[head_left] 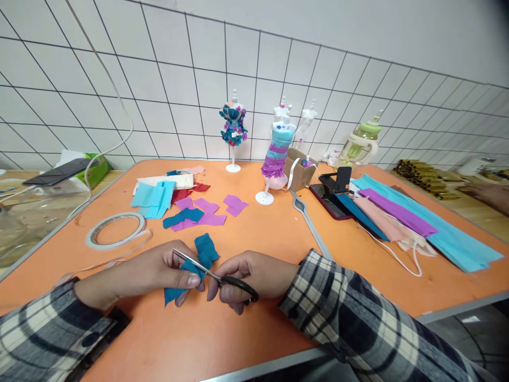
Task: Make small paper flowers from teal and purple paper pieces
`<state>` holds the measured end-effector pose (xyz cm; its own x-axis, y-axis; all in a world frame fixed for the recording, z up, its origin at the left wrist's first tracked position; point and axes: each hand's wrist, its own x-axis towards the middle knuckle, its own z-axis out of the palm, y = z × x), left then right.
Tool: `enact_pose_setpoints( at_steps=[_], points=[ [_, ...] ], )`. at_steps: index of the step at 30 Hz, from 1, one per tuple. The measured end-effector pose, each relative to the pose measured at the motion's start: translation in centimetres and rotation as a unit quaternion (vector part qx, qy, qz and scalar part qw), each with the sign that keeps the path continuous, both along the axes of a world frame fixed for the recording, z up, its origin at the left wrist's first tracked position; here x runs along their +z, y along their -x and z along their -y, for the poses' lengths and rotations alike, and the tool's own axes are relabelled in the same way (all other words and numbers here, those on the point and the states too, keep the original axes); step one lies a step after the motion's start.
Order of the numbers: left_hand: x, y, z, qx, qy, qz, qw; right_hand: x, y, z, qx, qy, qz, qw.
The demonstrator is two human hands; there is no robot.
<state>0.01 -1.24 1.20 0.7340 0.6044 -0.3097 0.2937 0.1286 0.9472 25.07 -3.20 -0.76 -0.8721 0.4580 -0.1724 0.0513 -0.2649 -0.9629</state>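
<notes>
My left hand [170,273] pinches a strip of teal crepe paper [173,296] between thumb and fingers, above the orange table [274,329]. My right hand [260,270] holds small scissors [239,284] by their black handles. Their metal blades point left and lie across the teal paper, next to my left thumb. I cannot tell how far the blades are apart. Another teal piece [207,246] shows just beyond the blades; whether it is joined to the held strip is unclear. Beyond my hands lie purple paper pieces [207,206] and a dark teal piece [183,217].
A roll of tape [92,236] lies left, near light blue paper [154,197]. At the back stand a decorated dress form [233,127] and another in blue and purple [277,154]. Right are a phone [330,201], long paper strips [417,223] and a bottle [358,143].
</notes>
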Motion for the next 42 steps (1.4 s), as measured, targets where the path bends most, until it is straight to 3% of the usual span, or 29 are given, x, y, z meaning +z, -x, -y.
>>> enact_pose_setpoints(
  at_steps=[17, 24, 29, 42],
  points=[
    [0.0, 0.1, 0.1, -0.023, 0.013, 0.023, 0.999, -1.1, 0.3, -0.1, 0.011, -0.006, -0.002, 1.0],
    [-0.4, -0.1, 0.0, -0.056, -0.002, 0.046, 0.997, -0.6, 0.1, 0.1, 0.011, -0.008, -0.005, 1.0],
    [-0.7, 0.0, 0.0, -0.044, 0.007, 0.047, 0.998, -0.6, 0.2, 0.3, 0.01, -0.003, -0.011, 1.0],
    [-0.2, -0.7, 0.1, -0.074, 0.025, 0.064, 0.995, -0.5, 0.3, 0.5, 0.021, 0.001, -0.031, 0.999]
  ],
)
